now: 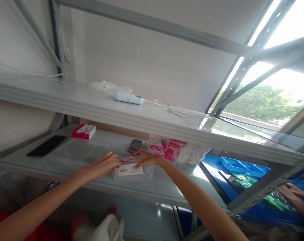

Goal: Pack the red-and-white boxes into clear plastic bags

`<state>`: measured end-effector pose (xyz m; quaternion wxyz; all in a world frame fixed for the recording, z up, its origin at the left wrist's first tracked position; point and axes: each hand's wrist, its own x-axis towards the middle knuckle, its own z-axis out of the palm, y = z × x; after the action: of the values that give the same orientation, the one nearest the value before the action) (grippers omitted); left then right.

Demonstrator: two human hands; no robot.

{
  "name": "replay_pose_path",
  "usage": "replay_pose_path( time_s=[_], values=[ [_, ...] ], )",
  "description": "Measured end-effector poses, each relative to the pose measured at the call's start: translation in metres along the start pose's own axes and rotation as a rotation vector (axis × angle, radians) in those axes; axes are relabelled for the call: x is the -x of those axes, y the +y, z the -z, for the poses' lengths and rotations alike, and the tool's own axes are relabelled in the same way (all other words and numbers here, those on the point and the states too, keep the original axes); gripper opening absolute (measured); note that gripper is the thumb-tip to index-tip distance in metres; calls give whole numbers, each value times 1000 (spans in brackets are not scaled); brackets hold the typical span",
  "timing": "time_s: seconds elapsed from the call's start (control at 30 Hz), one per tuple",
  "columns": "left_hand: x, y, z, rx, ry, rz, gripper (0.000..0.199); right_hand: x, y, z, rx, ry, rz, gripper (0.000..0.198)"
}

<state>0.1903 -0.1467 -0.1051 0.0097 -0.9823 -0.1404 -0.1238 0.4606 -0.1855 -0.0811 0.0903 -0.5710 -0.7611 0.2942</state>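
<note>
A small white and pink box with a barcode label sits on the lower grey shelf, clear plastic film around its edges. My left hand has its fingers curled together at the box's left side. From the right, my right hand grips the box, thumb and fingers bent over its top and front. Just behind the box lies a small dark device with a screen. Pink boxes in clear plastic wrap are right of it. To the left, a flat clear plastic bag is spread on the shelf.
A black phone and a pink and white box lie at the left. The upper shelf overhangs, bearing a pale blue device with a cable. At right, another person's hands work near a blue divided tray.
</note>
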Motion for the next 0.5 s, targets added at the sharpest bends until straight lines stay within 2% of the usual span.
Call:
replay_pose_path(
  time_s=[0.1, 0.2, 0.37, 0.5],
  values=[
    [-4, -10, 18, 280, -39, 56, 21, -5, -15, 7, 154, -75, 41, 67],
    [-7, -19, 30, 536, -102, 106, 15, -11, -21, 12, 223, -82, 72, 68],
    [-4, -26, 36, 776, -48, 135, 15, -15, -11, 8, 41, -80, 65, 77],
    [2, -37, 36, 865, -136, 95, 18, -21, -3, 4, 25, -28, 121, 79]
  ],
)
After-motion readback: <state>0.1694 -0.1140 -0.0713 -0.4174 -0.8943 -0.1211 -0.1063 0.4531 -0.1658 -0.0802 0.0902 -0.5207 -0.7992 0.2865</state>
